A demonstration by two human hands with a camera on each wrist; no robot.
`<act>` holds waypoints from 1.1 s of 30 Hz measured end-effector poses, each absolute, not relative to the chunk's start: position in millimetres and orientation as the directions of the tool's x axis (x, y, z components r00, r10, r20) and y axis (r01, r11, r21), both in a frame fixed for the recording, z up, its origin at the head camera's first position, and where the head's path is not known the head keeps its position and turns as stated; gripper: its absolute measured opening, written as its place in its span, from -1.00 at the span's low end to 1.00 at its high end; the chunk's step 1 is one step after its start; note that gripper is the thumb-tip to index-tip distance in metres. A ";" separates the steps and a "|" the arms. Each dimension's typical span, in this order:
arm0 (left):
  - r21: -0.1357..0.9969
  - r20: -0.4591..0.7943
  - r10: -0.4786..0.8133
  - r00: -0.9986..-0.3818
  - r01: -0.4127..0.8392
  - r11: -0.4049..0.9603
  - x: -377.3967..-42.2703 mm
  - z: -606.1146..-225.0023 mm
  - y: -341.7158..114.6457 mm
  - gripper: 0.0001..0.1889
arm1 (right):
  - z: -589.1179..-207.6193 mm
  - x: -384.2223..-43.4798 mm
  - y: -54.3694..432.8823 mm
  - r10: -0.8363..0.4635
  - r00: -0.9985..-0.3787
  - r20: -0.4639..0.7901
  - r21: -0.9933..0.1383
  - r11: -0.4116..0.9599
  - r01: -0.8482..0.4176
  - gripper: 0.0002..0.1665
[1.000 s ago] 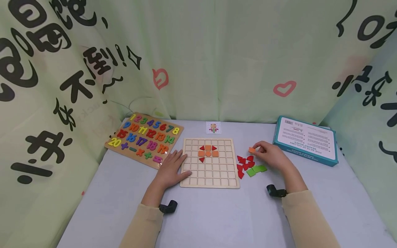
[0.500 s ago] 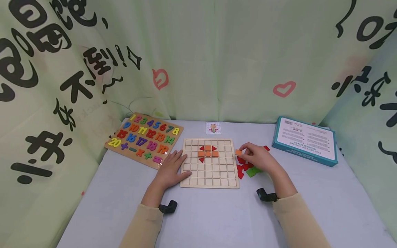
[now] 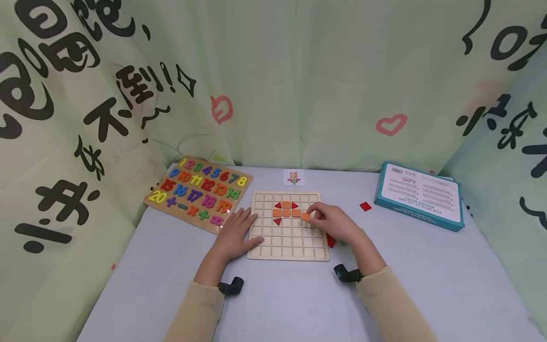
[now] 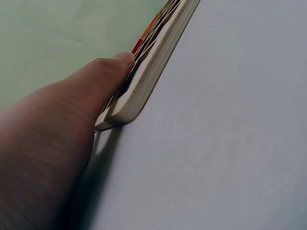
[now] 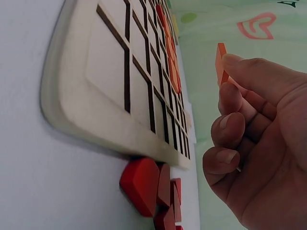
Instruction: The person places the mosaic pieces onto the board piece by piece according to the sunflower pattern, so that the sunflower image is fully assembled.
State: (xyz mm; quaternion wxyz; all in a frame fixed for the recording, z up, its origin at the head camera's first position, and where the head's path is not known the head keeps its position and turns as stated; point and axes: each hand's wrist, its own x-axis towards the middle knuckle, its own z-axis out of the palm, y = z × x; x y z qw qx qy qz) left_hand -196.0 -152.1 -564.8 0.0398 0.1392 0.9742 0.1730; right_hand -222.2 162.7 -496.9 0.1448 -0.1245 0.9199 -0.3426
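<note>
The square beige wooden grid board (image 3: pixel 288 242) lies between the brown wooden number board (image 3: pixel 198 187), left, and teal rectangular box (image 3: pixel 420 195), right.

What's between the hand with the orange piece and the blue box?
The head view shows it: a red piece on the table between the right hand and the blue box, nearer the box.

From where I sit, I see a wooden number board (image 3: pixel 178 213) lying at an angle on the left of the white table (image 3: pixel 278 304), filled with bright numbers (image 3: pixel 195 195) and math signs. On the far right I have a teal box (image 3: pixel 420 199), lying flat with its white label up, the print too small for me to read. Behind them hangs a pale green curtain (image 3: pixel 337 95) bearing black writing (image 3: pixel 43 233) and two red heart outlines (image 3: pixel 221 110).
</note>
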 end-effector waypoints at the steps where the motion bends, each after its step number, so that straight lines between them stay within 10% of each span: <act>1: 0.347 -0.030 0.284 -0.958 0.257 0.902 -196.2 -564.4 -152.1 -0.12 | -497.1 -222.5 159.6 -0.336 -0.926 -0.175 -0.667 0.732 -0.140 -0.69; 33: 0.353 -0.022 0.280 -0.960 0.255 0.900 -193.9 -562.3 -150.8 -0.13 | -520.5 -230.7 116.5 -0.355 -0.915 -0.191 -0.594 0.784 -0.180 -0.66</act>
